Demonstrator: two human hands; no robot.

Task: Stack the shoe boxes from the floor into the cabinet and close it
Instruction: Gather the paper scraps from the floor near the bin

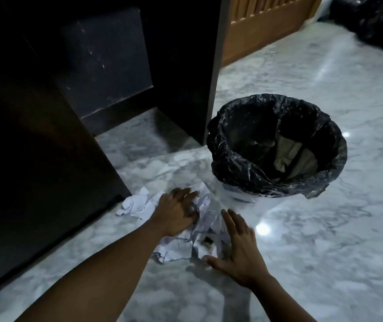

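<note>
No legible txt; crumpled paper [174, 248] print too blurry.

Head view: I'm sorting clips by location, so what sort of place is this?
Probably a room in a home: a polished marble floor, a bin lined with a black bag, and dark wooden furniture.
</note>
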